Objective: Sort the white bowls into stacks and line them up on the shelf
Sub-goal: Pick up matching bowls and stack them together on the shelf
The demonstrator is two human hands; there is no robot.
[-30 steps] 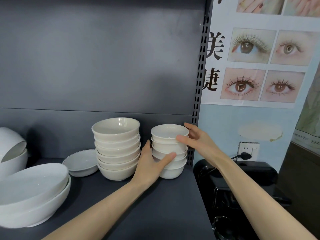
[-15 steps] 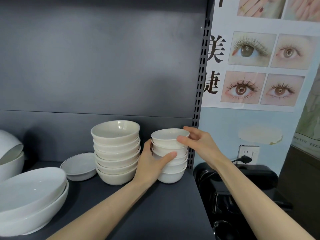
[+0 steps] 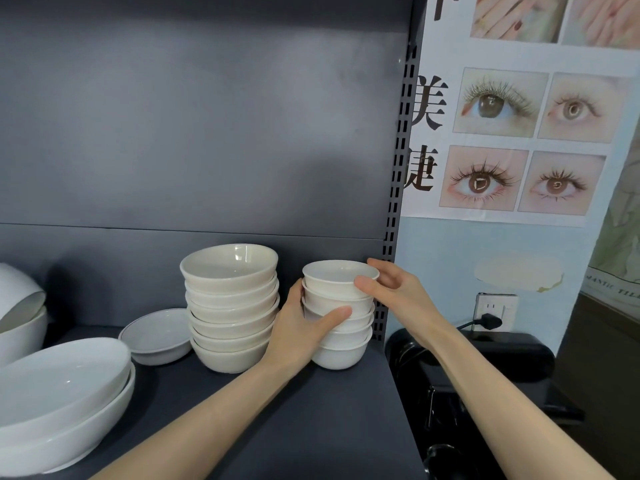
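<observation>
We see glossy white ceramic bowls on a matte dark grey metal shelf (image 3: 311,427). At the shelf's right end, just beside the slotted steel upright (image 3: 394,202), stands the stack of small bowls (image 3: 341,351): round, deep, thin-rimmed, nested mouth-up, so its long axis runs vertically, with the top bowls sitting slightly askew. Just to its left stands the stack of medium bowls (image 3: 232,310), wider and creamier in tone, also mouth-up and upright, the topmost tilted a little. Farther left a single shallow bowl (image 3: 157,336) with a thin dark rim line rests on the shelf, and at the left edge two large oval bowls (image 3: 59,407) lie nested, with more large white bowls (image 3: 17,317) behind them.

Our left hand (image 3: 301,334) curls half-closed around the left side of the small stack, thumb laid across the front of the middle bowls, fingers hidden behind. Our right hand (image 3: 398,292) cups the top bowl from the right, thumb pressed on its front wall just under the rim, fingers spread loosely round the back. Both hands grip the stack, which rests on the shelf.
</observation>
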